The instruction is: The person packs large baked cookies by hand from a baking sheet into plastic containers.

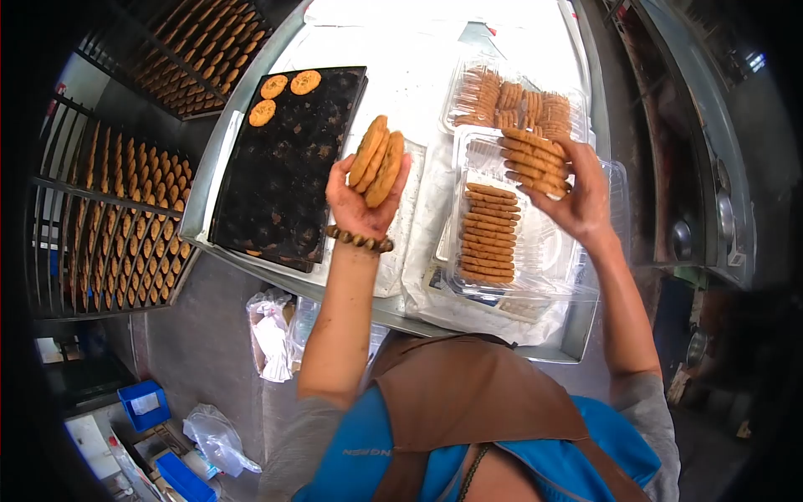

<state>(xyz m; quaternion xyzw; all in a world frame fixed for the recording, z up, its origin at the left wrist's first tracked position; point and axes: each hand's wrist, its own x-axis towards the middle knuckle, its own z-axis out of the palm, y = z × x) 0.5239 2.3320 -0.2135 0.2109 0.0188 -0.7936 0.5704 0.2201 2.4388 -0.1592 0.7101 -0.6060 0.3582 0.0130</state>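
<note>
My left hand (365, 199), with a beaded bracelet at the wrist, holds a few flat round cookies (378, 159) on edge above the table's middle. To its left lies a black baking tray (288, 167) with three cookies (274, 85) at its far end. My right hand (579, 197) grips a stack of several cookies (535, 161) over a clear plastic container (544, 243). Inside that container, a row of cookies (488, 234) fills the left part. Behind it stands another clear container holding several rows of cookies (535, 109).
Racks of cookie trays (130, 217) stand at the left. White paper covers the metal table (577, 335). On the floor at lower left are blue bins (144, 405) and plastic bags (219, 439). A metal machine (711, 151) runs along the right.
</note>
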